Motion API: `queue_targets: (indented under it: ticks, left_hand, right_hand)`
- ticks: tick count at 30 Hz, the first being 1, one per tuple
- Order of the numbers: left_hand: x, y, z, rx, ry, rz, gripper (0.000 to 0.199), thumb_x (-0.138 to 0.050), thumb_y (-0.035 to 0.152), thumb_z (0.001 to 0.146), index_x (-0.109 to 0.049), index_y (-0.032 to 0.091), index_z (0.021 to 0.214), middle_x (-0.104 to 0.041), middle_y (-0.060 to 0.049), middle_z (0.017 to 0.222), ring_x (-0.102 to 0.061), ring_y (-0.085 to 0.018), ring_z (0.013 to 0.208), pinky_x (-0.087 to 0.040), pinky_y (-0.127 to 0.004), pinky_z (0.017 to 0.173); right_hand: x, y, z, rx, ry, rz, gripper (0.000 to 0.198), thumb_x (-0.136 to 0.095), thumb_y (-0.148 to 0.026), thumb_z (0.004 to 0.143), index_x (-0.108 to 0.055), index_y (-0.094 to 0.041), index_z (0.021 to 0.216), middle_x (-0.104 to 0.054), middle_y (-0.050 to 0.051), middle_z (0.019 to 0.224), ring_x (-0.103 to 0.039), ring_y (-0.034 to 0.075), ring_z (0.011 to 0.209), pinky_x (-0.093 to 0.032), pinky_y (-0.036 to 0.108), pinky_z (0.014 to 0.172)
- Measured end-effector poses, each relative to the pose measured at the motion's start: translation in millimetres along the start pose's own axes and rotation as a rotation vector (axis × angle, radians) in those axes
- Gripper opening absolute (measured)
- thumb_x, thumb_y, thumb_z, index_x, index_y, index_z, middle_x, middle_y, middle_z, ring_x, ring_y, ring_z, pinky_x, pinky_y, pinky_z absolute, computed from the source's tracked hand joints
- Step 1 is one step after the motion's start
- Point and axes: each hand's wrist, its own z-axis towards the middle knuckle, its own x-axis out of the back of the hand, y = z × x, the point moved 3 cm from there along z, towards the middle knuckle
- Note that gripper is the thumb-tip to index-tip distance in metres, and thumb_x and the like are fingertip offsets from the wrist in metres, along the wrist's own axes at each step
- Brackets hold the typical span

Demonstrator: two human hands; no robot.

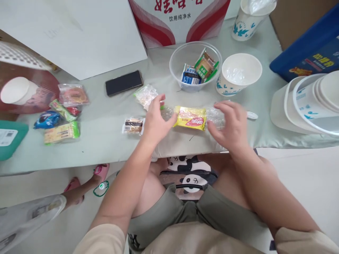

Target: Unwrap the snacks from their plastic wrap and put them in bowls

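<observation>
A yellow wafer packet [191, 118] with a red label lies on the table between my hands. Crumpled clear plastic film [215, 116] spreads out at its two ends. My left hand [161, 121] is open, its thumb tip at the packet's left end and its fingers apart. My right hand [231, 123] is open too, thumb and fingers spread over the film's right end; I cannot tell whether it touches it. Left of my left hand are a wrapped biscuit [134, 126] and a clear-wrapped snack [147, 96], the latter partly behind my fingers.
Beyond my hands stand a clear plastic bowl [176, 70] with wrapped snacks and a paper cup [233, 84]. A phone [124, 83] lies to the left, with several packaged snacks [62, 133] farther left. White containers [283, 109] holding paper cups are at the right.
</observation>
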Motion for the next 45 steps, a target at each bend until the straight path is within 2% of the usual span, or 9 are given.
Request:
queue_targets:
  ticks: [4,8,14,18,23,28,35,39,45]
  left_hand:
    - [-7.4,-3.2,6.6,0.171,-0.076,-0.112,0.004,-0.064,0.023,0.085,-0.066,0.021,0.089,-0.070,0.000,0.078,-0.063,-0.013,0.062,-0.055,-0.028,0.063]
    - [-7.7,-13.2,3.9,0.228,-0.016,-0.281,0.015,-0.062,0.034,0.091,-0.062,0.022,0.081,-0.060,0.003,0.065,-0.049,-0.009,0.047,-0.042,-0.023,0.045]
    - [-2.5,-20.3,7.6,0.149,0.181,-0.135,0.019,-0.061,0.041,0.095,-0.059,0.023,0.089,-0.060,0.001,0.074,-0.057,-0.014,0.063,-0.049,-0.029,0.063]
    - [5.9,12.1,3.0,-0.196,0.320,0.090,0.017,-0.060,0.036,0.093,-0.060,0.024,0.105,-0.066,-0.007,0.104,-0.065,-0.023,0.096,-0.054,-0.040,0.087]
    - [-9.2,42.2,-17.5,-0.433,-0.226,0.263,0.039,-0.065,0.027,0.083,-0.065,0.026,0.122,-0.071,-0.007,0.125,-0.062,-0.032,0.127,-0.037,-0.053,0.119]
    - [-15.6,28.0,-16.7,-0.364,-0.373,0.288,0.034,-0.059,0.020,0.087,-0.070,0.025,0.120,-0.074,-0.007,0.111,-0.069,-0.027,0.108,-0.041,-0.050,0.113]
    - [-4.2,27.0,-17.1,-0.451,-0.206,0.192,0.012,-0.055,0.024,0.088,-0.065,0.024,0.082,-0.070,-0.007,0.094,-0.066,-0.025,0.092,-0.051,-0.044,0.085]
    - [12.1,34.9,-30.1,-0.600,-0.023,0.055,0.007,-0.056,0.022,0.074,-0.050,0.026,0.071,-0.072,-0.003,0.088,-0.068,-0.028,0.101,-0.048,-0.051,0.094]
    - [26.9,31.9,-42.3,-0.765,0.119,0.221,0.010,-0.053,0.017,0.065,-0.046,0.024,0.065,-0.053,0.002,0.052,-0.063,-0.022,0.067,-0.041,-0.044,0.075]
  right_hand:
    - [-9.4,8.3,6.1,-0.211,-0.114,-0.021,0.019,-0.059,-0.031,0.091,-0.074,-0.025,0.102,-0.078,0.009,0.096,-0.069,0.032,0.098,-0.048,0.055,0.097]
    - [2.3,23.2,8.7,-0.313,-0.028,0.097,0.013,-0.061,-0.031,0.092,-0.073,-0.025,0.089,-0.076,0.007,0.087,-0.069,0.028,0.086,-0.053,0.048,0.088]
    - [14.8,43.8,15.9,-0.402,0.256,0.087,0.013,-0.060,-0.033,0.097,-0.069,-0.025,0.102,-0.071,0.010,0.098,-0.067,0.026,0.092,-0.055,0.046,0.088]
    - [24.1,19.7,12.9,-0.285,0.468,0.024,0.013,-0.056,-0.027,0.096,-0.064,-0.023,0.105,-0.069,0.014,0.102,-0.066,0.026,0.093,-0.056,0.044,0.084]
    - [-3.1,-29.0,9.0,-0.014,-0.126,0.210,0.016,-0.053,-0.024,0.092,-0.067,-0.028,0.096,-0.074,0.007,0.091,-0.070,0.025,0.086,-0.057,0.042,0.080]
    - [-26.9,-14.7,14.4,-0.248,-0.414,0.258,0.030,-0.061,-0.027,0.085,-0.069,-0.023,0.114,-0.078,0.009,0.105,-0.072,0.025,0.087,-0.056,0.041,0.079]
    - [-24.7,-12.2,17.8,-0.409,-0.492,0.263,0.023,-0.057,-0.041,0.095,-0.071,-0.023,0.092,-0.075,0.005,0.082,-0.065,0.020,0.072,-0.048,0.035,0.069]
    - [-29.7,-20.3,18.4,-0.406,-0.589,0.174,0.032,-0.068,-0.050,0.087,-0.073,-0.021,0.099,-0.078,0.010,0.098,-0.068,0.026,0.086,-0.050,0.038,0.076]
    - [-36.2,-34.3,13.3,-0.257,-0.681,0.012,0.059,-0.077,-0.054,0.075,-0.070,-0.017,0.121,-0.073,0.016,0.120,-0.065,0.038,0.116,-0.052,0.048,0.093]
